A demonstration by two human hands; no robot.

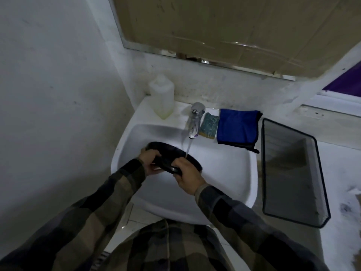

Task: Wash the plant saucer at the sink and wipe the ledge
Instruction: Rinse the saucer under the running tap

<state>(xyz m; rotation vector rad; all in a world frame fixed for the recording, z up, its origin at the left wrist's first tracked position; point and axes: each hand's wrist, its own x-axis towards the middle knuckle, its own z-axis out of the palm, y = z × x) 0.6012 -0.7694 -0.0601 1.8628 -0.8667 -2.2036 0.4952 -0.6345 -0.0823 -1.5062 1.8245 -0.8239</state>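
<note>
A round black plant saucer [168,151] is held tilted over the white sink [224,173], under water running from the chrome tap [195,119]. My left hand [149,162] grips the saucer's near-left rim. My right hand [185,173] curls over its near edge, fingers on the inside. A green and yellow sponge [210,125] and a folded blue cloth [237,128] lie on the sink's back rim, right of the tap.
A translucent plastic bottle [161,95] stands at the sink's back left corner. A dark mesh bin [293,171] sits on the ledge [336,153] to the right. A covered mirror hangs above; a wall closes in on the left.
</note>
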